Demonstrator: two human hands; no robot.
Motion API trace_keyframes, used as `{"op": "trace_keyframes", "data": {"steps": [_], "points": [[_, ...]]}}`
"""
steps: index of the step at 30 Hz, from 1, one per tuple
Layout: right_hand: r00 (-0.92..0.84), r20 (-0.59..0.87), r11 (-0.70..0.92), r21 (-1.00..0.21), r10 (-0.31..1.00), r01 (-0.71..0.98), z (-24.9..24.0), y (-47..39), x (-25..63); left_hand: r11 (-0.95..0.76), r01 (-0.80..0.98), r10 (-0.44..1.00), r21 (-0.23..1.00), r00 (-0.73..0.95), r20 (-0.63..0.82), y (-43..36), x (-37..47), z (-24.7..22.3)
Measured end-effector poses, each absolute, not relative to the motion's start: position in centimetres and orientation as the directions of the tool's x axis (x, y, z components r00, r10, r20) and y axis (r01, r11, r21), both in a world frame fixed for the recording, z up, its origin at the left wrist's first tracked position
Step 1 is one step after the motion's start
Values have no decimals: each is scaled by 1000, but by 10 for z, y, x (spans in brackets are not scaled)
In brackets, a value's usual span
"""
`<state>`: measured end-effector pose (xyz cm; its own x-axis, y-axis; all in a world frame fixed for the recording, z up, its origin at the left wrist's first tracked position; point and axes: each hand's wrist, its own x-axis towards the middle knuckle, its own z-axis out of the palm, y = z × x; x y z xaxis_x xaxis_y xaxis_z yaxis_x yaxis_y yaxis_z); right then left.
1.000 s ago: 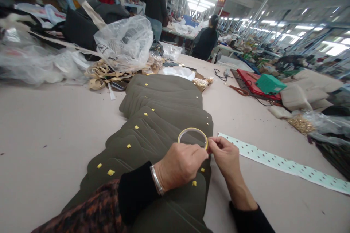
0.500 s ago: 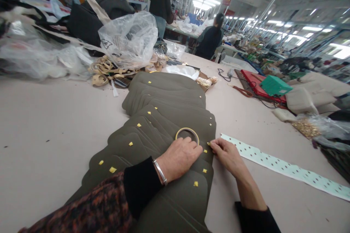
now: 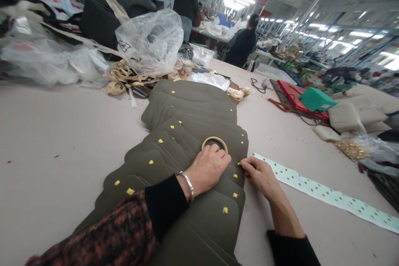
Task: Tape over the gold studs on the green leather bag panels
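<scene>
My left hand (image 3: 207, 168) is closed over the near side of a roll of yellow tape (image 3: 203, 143) and rests on overlapping olive-green fabric panels (image 3: 199, 108). Some fingertips are hidden beneath the hand. At the panels' right edge, my right hand (image 3: 257, 174) pinches a small yellow bit of tape (image 3: 239, 163), partly covered by the fingers. Yellow tape squares (image 3: 225, 210) dot both sides of the panels. Farther up the right edge sit small shiny studs (image 3: 242, 143).
A mint strip with dark dots (image 3: 311, 187) lies right of my right hand. Clear plastic bags (image 3: 152, 43) and beige straps (image 3: 120, 75) crowd the table's far left. A green box (image 3: 317, 99) sits on something red at right. Two people are in the background.
My left hand and the tape roll have moved slightly away from me across the panels. My right hand stays at the edge, still pinching. The view has shifted a little.
</scene>
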<state>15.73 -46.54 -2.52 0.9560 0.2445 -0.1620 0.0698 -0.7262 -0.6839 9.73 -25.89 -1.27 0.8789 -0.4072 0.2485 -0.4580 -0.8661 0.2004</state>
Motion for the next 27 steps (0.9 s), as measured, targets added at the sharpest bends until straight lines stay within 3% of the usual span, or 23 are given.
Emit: {"op": "trace_keyframes", "data": {"steps": [15, 20, 23, 25, 27], "points": [[964, 39, -875, -412, 264, 256, -23, -452, 148, -848, -485, -442, 212, 869, 221, -256, 93, -15], [970, 78, -823, -516, 231, 238, -27, -456, 148, -847, -487, -446, 210, 868, 217, -255, 92, -14], [966, 174, -767, -587, 191, 258, -26, -464, 145, -850, -484, -445, 209, 871, 210, -255, 92, -13], [919, 284, -748, -537, 275, 390, -24, -470, 142, -850, -483, -443, 210, 871, 213, -255, 92, -13], [814, 357, -707, -408, 458, 578, -23, -475, 140, -849, -486, -443, 207, 868, 223, -255, 93, -13]]}}
